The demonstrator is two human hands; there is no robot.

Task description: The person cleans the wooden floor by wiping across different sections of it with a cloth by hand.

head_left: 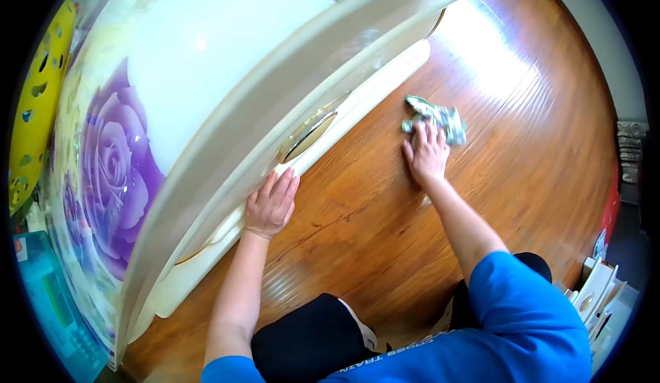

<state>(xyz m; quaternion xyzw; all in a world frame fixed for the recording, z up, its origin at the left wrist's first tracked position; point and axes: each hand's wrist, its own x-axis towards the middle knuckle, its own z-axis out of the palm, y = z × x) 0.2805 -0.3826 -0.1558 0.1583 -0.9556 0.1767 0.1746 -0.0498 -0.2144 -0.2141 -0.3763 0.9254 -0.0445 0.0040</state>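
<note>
On the wooden floor (350,218), my right hand (427,155) presses down on a crumpled green and white cloth (450,123), which spreads out beyond the fingertips. My left hand (270,204) lies with its fingers stretched out on the lower side of a cream table (371,84), just below an oval gold-rimmed ornament (309,136). It holds nothing.
A clear cover with a purple rose print (113,166) lies over the tabletop. At the left are a yellow perforated basket (40,101) and a turquoise container (58,307). White furniture parts (598,290) stand at the lower right. A pale wall (598,46) borders the floor.
</note>
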